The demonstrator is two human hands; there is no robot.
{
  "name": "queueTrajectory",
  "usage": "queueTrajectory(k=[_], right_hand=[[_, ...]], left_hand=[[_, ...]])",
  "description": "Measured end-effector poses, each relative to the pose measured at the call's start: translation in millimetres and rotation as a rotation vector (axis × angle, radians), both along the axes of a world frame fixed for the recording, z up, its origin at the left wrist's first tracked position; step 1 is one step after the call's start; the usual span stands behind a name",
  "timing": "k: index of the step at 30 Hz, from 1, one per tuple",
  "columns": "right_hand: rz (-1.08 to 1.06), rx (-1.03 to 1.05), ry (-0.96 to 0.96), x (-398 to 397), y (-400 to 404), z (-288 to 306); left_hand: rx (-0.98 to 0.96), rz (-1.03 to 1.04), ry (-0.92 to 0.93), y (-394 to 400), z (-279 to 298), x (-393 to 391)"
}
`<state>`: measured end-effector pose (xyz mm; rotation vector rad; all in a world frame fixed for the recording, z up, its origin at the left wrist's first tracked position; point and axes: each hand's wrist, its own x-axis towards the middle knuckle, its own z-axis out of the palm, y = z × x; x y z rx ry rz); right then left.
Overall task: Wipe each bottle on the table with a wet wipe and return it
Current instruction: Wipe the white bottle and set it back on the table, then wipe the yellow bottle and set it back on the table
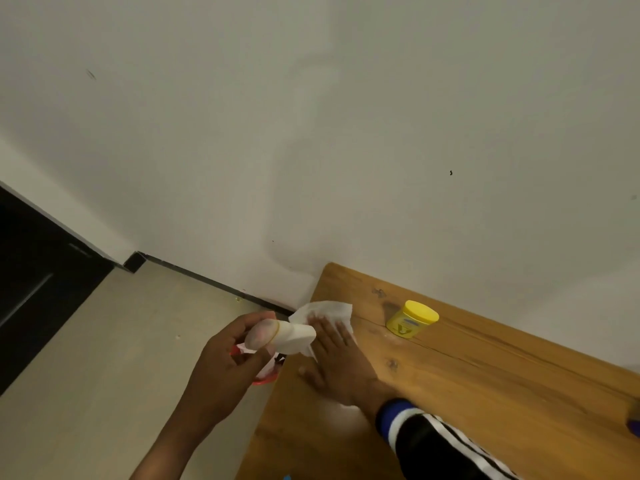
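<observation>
My left hand [221, 362] grips a small white bottle [291, 336] with a pale, pinkish cap, held on its side just off the table's left end. My right hand [334, 362] lies flat with straight fingers on a white wet wipe [329, 311] spread near the far left corner of the wooden table [485, 393]. A yellow jar [412, 319] with a yellow lid stands on the table to the right of the wipe, apart from both hands.
A red-rimmed object [265, 379] shows under my left hand at the table's edge, mostly hidden. A purple thing [634, 426] peeks in at the right edge. The white wall runs behind the table; beige floor and a dark door lie to the left.
</observation>
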<state>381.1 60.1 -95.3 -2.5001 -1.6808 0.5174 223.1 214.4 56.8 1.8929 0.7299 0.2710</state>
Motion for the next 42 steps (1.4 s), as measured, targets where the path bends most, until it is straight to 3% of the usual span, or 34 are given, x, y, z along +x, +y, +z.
queueTrajectory(k=[5, 8, 12, 16, 21, 26, 39, 42], right_hand=[[-0.333, -0.008, 0.0, 15, 5, 7], [-0.298, 0.11, 0.03, -20, -14, 1], [-0.301, 0.4, 0.277, -42, -63, 13], [-0.665, 0.586, 0.608, -71, -104, 39], [-1.045, 0.763, 0.835, -94, -155, 48], [-1.075, 0.903, 0.937, -96, -187, 58], [-1.23, 0.898, 0.996, -95, -209, 83], [-1.236, 0.918, 1.048, -94, -213, 87]], left_hand=[[0.0, -0.016, -0.024, -4, 3, 5], [-0.006, -0.022, -0.014, -9, 3, 8], [0.009, -0.06, 0.016, -12, 4, 28], [0.055, -0.157, 0.014, -16, 4, 63], [0.125, -0.322, 0.124, -20, -15, 114], [0.233, -0.442, 0.177, -26, -28, 156], [0.276, -0.485, 0.28, -33, -26, 178], [0.545, -0.535, 0.199, -49, -14, 180]])
